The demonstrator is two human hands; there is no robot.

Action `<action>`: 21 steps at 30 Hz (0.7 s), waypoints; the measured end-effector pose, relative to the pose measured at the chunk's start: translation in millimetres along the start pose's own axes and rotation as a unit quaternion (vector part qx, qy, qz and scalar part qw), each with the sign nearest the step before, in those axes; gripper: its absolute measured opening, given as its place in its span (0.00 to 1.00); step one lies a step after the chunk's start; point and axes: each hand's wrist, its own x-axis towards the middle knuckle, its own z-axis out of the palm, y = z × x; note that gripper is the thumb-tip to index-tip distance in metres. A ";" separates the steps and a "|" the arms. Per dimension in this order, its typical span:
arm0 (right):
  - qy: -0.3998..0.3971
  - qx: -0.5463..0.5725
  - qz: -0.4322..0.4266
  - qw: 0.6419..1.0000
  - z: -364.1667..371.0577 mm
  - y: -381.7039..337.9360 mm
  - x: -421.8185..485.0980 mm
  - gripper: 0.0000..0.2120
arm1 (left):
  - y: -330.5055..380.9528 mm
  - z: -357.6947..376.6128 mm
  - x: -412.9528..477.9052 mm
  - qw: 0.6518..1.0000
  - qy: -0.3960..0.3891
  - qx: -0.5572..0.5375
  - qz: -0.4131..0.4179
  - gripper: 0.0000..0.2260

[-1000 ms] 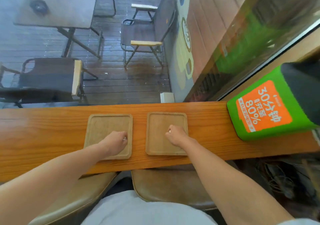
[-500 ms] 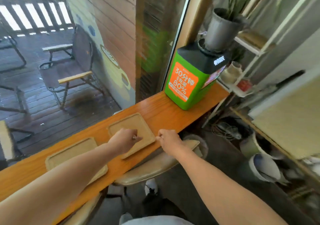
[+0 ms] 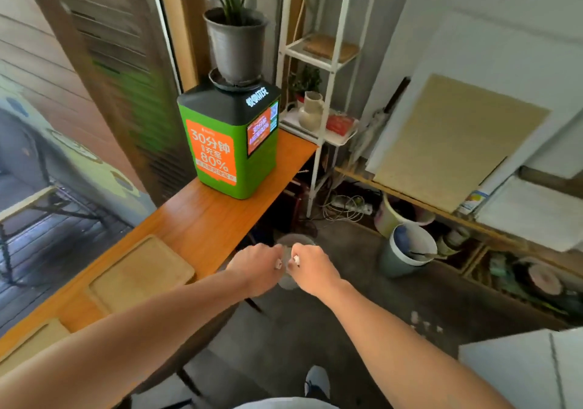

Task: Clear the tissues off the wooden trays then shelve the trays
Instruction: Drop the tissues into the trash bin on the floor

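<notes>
- two hands are held close together past the right edge of the counter [image 3: 202,225], over a small grey bin [image 3: 291,244] on the floor; that spot suits dropping scraps straight down, i judge.
- left hand [image 3: 255,266] is curled nearly closed, with a small white bit of tissue [image 3: 279,263] pinched at its fingertips.
- right hand [image 3: 310,268] is curled the same way, and a second white scrap [image 3: 296,259] shows at its fingertips; both grips look like light pinches, fit for something soft and thin.
- both wooden trays lie flat on the counter to the left: the nearer-to-hand tray [image 3: 142,274] looks bare, and the other tray [image 3: 28,348] is cut off by the picture's edge.
- white shelf rack [image 3: 318,58] stands at the far end of the counter behind the green box [image 3: 230,147], with a flat wooden piece already on an upper level, so it seems the likely home for the trays.
- shelving is not yet begun.
</notes>
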 end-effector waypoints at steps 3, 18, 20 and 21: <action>0.007 -0.011 0.005 1.000 -29.7 58.4 0.4 0.06 | 51.7 17.0 41.9 1.000 -0.007 0.010 0.004 0.12; -0.079 0.020 0.096 0.992 -53.3 214.0 42.3 0.06 | 111.7 93.6 136.5 0.988 -0.154 0.000 -0.025 0.13; -0.095 0.027 0.098 0.990 -47.4 210.6 49.4 0.07 | 98.7 92.5 142.7 0.984 -0.173 0.002 -0.044 0.11; -0.101 0.031 0.099 0.989 -44.7 208.5 54.6 0.07 | 90.6 92.1 147.6 0.983 -0.177 -0.002 -0.053 0.11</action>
